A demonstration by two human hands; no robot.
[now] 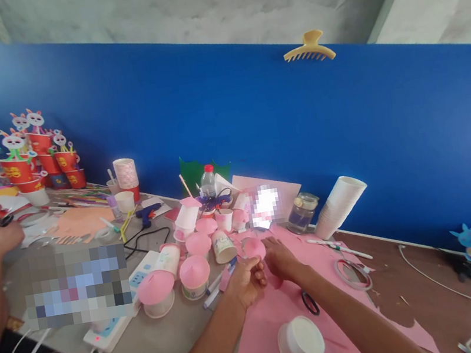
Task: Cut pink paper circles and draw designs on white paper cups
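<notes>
Largest first: blue panel [225, 112] backs the whole bench; smooth, flat. Pink sheet [281, 324] lies under our forearms, prob. so offcuts stay close; thin matte paper, ragged R edge. White cup stack [339, 206] leans, nested tight, prob. to save space; paper, tapered. Pink-topped cups [156, 287] sit bunched L of our hands, likely parked clear of the work area; shallow cone tops, smooth paper, approx. round rims.

Short white cup [304, 338] is on the sheet near us, seemingly bottom-up, prob. for stability; round, matte. Our L hand [247, 282] pinches the pink paper piece [254, 248] at its lower edge, thumb + index, other fingers curled; we judge a light grip so thin paper won't crease. Piece is at sheet's far end, btwn hands, round/cone-ish. R hand [281, 260] is just beside it, back up; fingertips hidden, can't tell if pinching. Smallest: black loop [310, 302], smooth, oval, by R wrist.
</notes>
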